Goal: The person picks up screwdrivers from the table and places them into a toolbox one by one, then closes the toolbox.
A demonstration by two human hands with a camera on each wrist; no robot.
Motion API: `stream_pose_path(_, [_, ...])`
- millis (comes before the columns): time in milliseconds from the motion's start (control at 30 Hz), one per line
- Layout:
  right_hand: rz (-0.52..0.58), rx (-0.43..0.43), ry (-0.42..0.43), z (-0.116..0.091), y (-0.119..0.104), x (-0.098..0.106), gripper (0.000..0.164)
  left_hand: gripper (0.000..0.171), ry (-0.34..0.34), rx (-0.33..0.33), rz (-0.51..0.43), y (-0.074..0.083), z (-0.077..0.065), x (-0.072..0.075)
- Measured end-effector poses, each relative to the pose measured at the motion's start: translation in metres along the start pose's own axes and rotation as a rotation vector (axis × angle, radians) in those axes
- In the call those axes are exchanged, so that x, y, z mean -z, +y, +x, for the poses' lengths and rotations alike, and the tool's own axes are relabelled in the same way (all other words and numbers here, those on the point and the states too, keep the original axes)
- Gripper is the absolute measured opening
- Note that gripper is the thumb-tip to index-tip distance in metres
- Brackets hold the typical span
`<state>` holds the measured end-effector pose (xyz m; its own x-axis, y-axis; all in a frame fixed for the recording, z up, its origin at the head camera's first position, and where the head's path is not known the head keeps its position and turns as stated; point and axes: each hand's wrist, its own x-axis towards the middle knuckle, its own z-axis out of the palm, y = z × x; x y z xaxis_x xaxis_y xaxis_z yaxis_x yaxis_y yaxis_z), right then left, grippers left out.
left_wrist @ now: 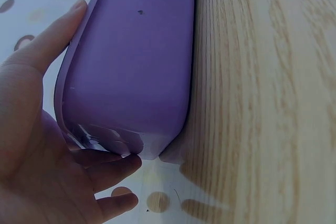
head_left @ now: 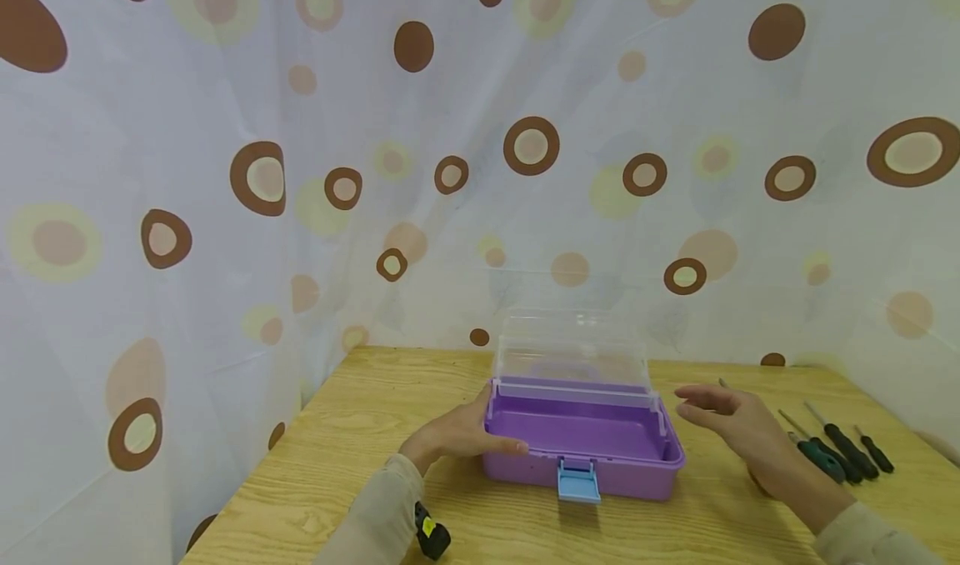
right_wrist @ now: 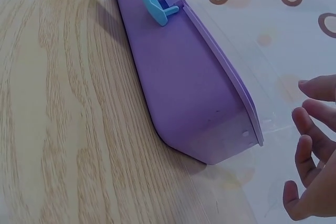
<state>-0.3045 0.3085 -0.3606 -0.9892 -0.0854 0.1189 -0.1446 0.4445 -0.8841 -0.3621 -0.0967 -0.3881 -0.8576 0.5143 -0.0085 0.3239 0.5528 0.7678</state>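
A purple plastic toolbox [head_left: 517, 469] stands on the table with its clear lid [head_left: 573, 340] raised and its inside bare. Its light-blue latch [head_left: 578, 483] hangs down at the front. My left hand [head_left: 461, 432] spans the box's left end, thumb laid along the front rim and fingers loosely spread against the end wall, as the left wrist view shows. To the right of the box, my right hand [head_left: 738, 432] is in the air, its fingers loosely bent and holding nothing. The right wrist view shows a gap between these fingers [right_wrist: 310, 124] and the box's end.
Several dark-handled screwdrivers [head_left: 851, 448] lie on the table right of my right hand. A black tape measure [head_left: 431, 536] with a yellow label is by my left sleeve. The wooden table [head_left: 352, 415] reaches back to a white curtain [head_left: 465, 90] with brown circles.
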Motion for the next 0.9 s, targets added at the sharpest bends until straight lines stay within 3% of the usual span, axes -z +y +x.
stream_pose_path(267, [-0.029,-0.036,-0.02,-0.002,0.007,0.013,0.064,0.125,-0.005,-0.033,-0.021,-0.001,0.0,0.001])
stream_pose_path(600, [-0.084,-0.107,-0.018,-0.008,0.017,0.028,0.067,0.127,-0.006,-0.006,-0.009,0.0,0.001,0.0])
stream_pose_path(900, [-0.226,-0.145,0.019,-0.011,0.023,0.042,0.073,0.128,-0.008,0.001,-0.009,0.001,0.001,-0.001])
